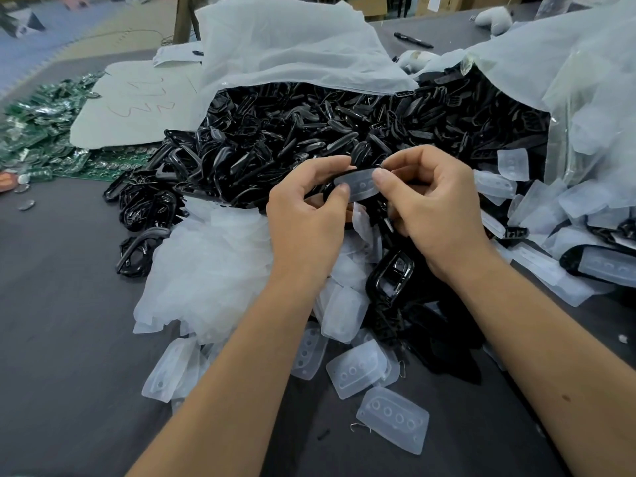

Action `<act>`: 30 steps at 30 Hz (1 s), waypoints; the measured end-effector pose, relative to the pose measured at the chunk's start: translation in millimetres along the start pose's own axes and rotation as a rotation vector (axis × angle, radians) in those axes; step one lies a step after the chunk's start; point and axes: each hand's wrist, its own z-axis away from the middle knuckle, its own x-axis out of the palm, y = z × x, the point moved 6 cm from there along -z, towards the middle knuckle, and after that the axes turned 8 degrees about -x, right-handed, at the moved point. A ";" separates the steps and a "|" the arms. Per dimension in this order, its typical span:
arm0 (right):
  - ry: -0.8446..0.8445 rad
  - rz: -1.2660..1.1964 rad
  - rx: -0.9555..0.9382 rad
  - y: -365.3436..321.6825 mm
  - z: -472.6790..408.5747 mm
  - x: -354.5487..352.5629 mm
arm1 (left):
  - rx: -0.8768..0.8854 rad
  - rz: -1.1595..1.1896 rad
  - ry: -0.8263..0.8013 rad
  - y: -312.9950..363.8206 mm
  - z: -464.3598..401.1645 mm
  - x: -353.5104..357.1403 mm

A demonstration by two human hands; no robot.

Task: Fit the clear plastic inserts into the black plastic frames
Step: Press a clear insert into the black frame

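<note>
Between hands (361,204): frosted clear insert (359,184), row of round dimples

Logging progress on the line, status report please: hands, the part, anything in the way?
Both hands, left and right, pinch one clear insert against a black frame. Not visibly seated. Nothing in the way.

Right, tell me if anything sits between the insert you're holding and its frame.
Nothing visible does. The clear insert lies directly against the black frame, with the left hand and right hand pinching both at the ends. Their thumbs press on the insert's face, not between the parts. The seam underneath is hidden.
</note>
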 end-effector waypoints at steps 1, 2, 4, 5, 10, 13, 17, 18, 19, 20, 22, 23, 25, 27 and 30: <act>-0.021 -0.018 0.011 -0.7 0.6 2.0 | 0.004 -0.001 -0.003 0.6 0.0 -0.2; -0.047 -0.035 0.020 -1.7 1.2 4.2 | 0.008 -0.002 -0.006 1.0 0.4 -0.1; -0.098 -0.040 0.024 -3.8 2.5 7.6 | 0.008 0.004 -0.020 0.9 0.6 0.8; -0.113 -0.035 0.024 -4.7 3.1 8.6 | 0.005 0.010 -0.030 0.4 0.8 1.6; -0.113 -0.047 0.056 -6.0 3.9 7.7 | -0.011 0.026 -0.056 -1.5 1.8 3.5; -0.116 -0.052 0.069 -5.9 3.9 8.0 | -0.031 0.059 -0.060 -2.3 1.8 3.3; -0.119 -0.047 0.076 -6.1 3.8 7.8 | -0.024 0.072 -0.052 -1.5 2.1 3.2; -0.121 -0.051 0.079 -6.0 3.8 7.8 | -0.025 0.078 -0.052 -1.7 2.1 3.2; -0.126 -0.055 0.082 -5.9 3.8 7.9 | -0.027 0.084 -0.057 -2.1 2.1 3.5; -0.132 -0.059 0.086 -5.6 3.9 8.2 | -0.029 0.090 -0.063 -2.4 2.3 3.8; -0.143 -0.079 0.097 -5.0 4.1 8.7 | -0.030 0.096 -0.070 -2.7 2.2 4.0; -0.148 -0.094 0.104 -4.7 4.4 9.2 | -0.028 0.096 -0.070 -2.6 2.0 3.9; -0.163 -0.117 0.114 -4.6 4.7 9.6 | -0.028 0.095 -0.072 -2.5 1.7 3.7; -0.180 -0.129 0.118 -4.9 4.3 9.9 | -0.036 0.095 -0.078 -3.1 1.5 3.9; -0.201 -0.145 0.124 -5.1 3.8 11.1 | -0.052 0.099 -0.073 -4.9 0.7 3.5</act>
